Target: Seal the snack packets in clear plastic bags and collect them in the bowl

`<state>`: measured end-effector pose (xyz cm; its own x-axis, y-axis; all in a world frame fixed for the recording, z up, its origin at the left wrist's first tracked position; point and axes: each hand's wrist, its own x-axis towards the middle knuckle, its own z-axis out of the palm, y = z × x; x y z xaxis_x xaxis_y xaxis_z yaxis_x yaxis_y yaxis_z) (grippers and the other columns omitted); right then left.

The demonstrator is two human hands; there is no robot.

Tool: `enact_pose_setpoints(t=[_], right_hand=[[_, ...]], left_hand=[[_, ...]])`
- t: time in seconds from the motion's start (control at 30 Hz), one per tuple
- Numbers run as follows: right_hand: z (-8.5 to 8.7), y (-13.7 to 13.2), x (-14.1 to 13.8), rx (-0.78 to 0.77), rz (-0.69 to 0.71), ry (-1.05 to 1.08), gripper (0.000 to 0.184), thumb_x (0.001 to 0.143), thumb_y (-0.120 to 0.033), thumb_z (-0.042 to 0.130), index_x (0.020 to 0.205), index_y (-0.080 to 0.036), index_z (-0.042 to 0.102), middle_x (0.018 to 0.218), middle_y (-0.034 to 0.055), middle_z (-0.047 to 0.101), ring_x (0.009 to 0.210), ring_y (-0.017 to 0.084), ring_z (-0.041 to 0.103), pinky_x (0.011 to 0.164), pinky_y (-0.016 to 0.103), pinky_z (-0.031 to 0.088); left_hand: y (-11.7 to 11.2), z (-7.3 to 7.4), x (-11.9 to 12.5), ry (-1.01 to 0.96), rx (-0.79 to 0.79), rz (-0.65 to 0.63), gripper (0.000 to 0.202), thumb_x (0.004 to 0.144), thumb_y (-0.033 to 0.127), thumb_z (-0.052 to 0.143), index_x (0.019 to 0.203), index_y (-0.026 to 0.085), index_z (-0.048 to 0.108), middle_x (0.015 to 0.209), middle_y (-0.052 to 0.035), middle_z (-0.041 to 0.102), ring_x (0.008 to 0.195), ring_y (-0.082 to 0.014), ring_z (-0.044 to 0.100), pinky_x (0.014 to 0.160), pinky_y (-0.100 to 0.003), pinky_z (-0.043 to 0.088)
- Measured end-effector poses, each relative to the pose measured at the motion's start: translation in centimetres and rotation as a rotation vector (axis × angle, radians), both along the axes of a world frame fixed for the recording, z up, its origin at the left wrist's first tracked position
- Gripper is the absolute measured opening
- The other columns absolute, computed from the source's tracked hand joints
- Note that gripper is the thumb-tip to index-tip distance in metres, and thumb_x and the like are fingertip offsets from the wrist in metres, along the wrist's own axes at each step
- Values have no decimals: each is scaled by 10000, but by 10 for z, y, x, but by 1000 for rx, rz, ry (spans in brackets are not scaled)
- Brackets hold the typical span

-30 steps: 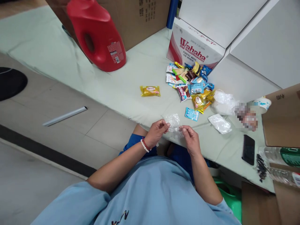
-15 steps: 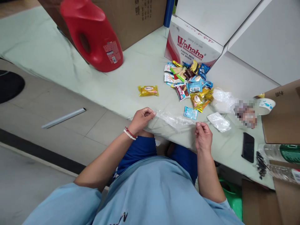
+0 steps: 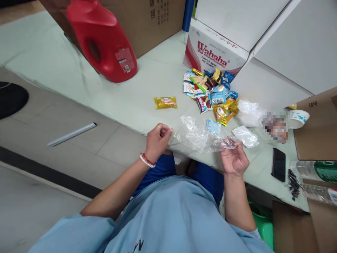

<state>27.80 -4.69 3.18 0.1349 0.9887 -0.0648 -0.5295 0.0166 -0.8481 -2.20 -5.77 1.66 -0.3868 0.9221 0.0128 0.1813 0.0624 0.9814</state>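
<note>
A thin clear plastic bag point(image 3: 196, 135) is stretched between both my hands above the near edge of the pale green table point(image 3: 137, 95). My left hand point(image 3: 157, 140), with a bead bracelet at the wrist, pinches the bag's left edge. My right hand point(image 3: 234, 158) is turned palm up, fingers closed on the bag's right end. Just beyond the bag lies a small blue sachet point(image 3: 213, 126). Behind that is a heap of wrapped snacks point(image 3: 210, 93). A single yellow snack packet point(image 3: 165, 102) lies apart to the left.
A red jug point(image 3: 102, 38) stands at the back left before a brown carton point(image 3: 155, 21). A white Wahaha box point(image 3: 213, 56) sits behind the snacks. More clear bags point(image 3: 249, 112), a paper cup point(image 3: 298, 117), a black phone point(image 3: 279, 164) and bottles point(image 3: 313, 172) lie to the right.
The crumpled bag was pulled out taut between my hands, which moved apart. Now it billows open in the middle and my right hand has turned palm up, slightly lower.
</note>
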Motion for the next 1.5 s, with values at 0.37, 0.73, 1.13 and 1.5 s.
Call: enact_pose_setpoints(t=[0.37, 0.73, 1.13, 1.5], right_hand=[[-4, -43, -15, 140, 158, -305, 111, 855, -374, 783, 823, -277, 737, 1253, 63, 647, 1105, 243, 637, 937, 450, 555], [-7, -18, 12, -29, -91, -775, 617, 900, -633, 677, 1388, -266, 590, 1389, 119, 613, 1264, 268, 588, 1081, 492, 491], [-47, 57, -41, -30, 229, -1228, 190, 860, -331, 581, 893, -207, 721, 794, 27, 705, 709, 181, 616, 743, 317, 494], [-31, 34, -35, -226, 332, -880, 533, 906, -739, 537, 1104, -250, 615, 823, 35, 692, 719, 221, 676, 578, 326, 533]], left_hand=[[25, 20, 88, -589, -295, -360, 330, 764, 441, 779, 714, 185, 576, 689, 6, 573, 638, -112, 543, 511, -195, 389], [0, 31, 73, -301, 187, -575, 127, 876, 239, 676, 764, 185, 651, 1344, -141, 681, 1297, -259, 628, 1048, -407, 525], [-37, 0, 2, -166, 289, -303, 110, 916, 251, 714, 815, 208, 723, 1183, -82, 741, 1081, -207, 696, 1021, -395, 545], [-87, -35, -25, -192, -71, -37, 225, 866, 417, 741, 887, 195, 710, 859, -24, 673, 672, -146, 639, 521, -240, 517]])
